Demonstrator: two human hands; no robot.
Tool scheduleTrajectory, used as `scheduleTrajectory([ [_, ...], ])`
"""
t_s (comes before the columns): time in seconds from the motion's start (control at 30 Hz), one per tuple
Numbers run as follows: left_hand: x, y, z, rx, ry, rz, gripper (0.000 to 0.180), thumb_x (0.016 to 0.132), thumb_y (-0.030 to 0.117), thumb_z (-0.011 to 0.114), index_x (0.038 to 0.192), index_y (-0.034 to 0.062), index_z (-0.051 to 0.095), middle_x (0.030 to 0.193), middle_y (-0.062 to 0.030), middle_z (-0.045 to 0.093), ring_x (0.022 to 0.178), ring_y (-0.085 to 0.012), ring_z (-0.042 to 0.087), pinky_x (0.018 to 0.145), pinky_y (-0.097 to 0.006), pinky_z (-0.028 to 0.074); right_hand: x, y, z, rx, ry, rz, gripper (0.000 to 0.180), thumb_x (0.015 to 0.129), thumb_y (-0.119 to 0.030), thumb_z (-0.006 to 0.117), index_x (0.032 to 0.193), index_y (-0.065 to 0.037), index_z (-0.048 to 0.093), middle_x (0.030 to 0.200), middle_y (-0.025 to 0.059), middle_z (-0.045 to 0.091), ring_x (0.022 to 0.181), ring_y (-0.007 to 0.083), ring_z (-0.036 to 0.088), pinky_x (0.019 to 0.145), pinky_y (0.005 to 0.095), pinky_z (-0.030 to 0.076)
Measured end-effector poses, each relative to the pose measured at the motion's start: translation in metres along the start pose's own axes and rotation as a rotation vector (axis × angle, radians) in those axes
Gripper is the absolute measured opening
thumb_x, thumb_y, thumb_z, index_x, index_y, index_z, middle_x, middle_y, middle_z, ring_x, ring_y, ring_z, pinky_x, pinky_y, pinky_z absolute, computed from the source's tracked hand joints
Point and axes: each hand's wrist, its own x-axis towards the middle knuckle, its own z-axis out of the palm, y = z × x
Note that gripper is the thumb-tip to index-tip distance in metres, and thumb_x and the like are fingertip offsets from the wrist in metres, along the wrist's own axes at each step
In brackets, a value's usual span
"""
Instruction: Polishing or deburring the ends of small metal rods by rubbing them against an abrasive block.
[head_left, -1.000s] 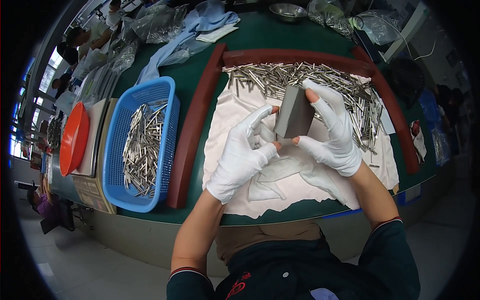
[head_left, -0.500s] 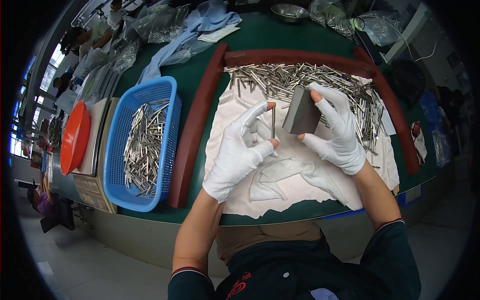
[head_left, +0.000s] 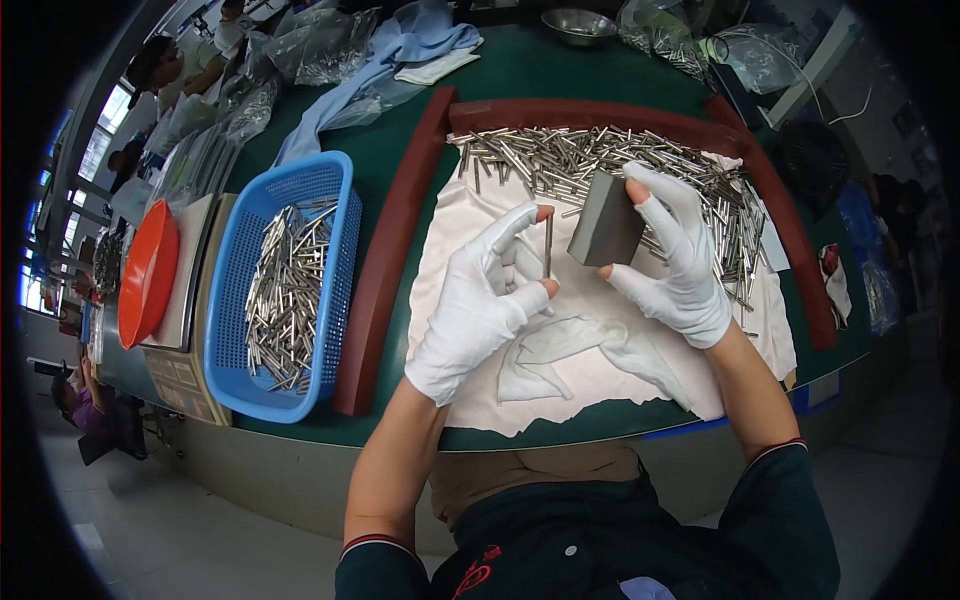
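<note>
Both my hands wear white gloves with bare thumb and forefinger tips. My left hand pinches a thin metal pin by its two ends between thumb and forefinger, so it stands lengthwise. Across from it, my right hand grips a dark grey rectangular block at its right edge, thumb below and forefinger above. Block and pin are a small gap apart. Beneath them lies a pale pink cloth, with a crumpled white cloth on its near part. A heap of metal pins covers the cloth's far and right sides.
Dark red padded bars border the cloth on the left, back and right. To the left stands a blue basket of pins, then an orange-red dish. A metal bowl and plastic bags sit farther back. Other people are at the left.
Almost nothing differs. My right hand and the block have shifted very slightly; the pin stays pinched in my left hand.
</note>
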Motion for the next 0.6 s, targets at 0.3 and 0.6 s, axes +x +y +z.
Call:
scheduleTrajectory([
  [0.3,0.003,-0.007,0.0,0.03,-0.027,-0.005,0.064,0.078,-0.009,0.065,0.139,-0.002,0.045,0.102,-0.0062,0.061,0.081,-0.0083,0.06,0.067,-0.023,0.054,0.003,-0.01,0.01,0.24,0.087,0.067,0.088,0.063,-0.013,0.08,0.142,-0.007,0.043,0.138,0.0165,0.047,0.12,0.0346,0.049,0.099,0.0423,0.042],
  [0.6,0.002,-0.002,-0.007,-0.015,-0.013,0.038,0.063,0.079,-0.011,0.061,0.139,-0.0017,0.045,0.091,-0.001,0.059,0.07,-0.0017,0.053,0.062,-0.019,0.049,-0.003,0.002,0.003,0.136,-0.005,0.044,0.087,0.061,-0.011,0.08,0.141,-0.008,0.045,0.136,0.0157,0.048,0.116,0.0344,0.051,0.097,0.0408,0.044],
])
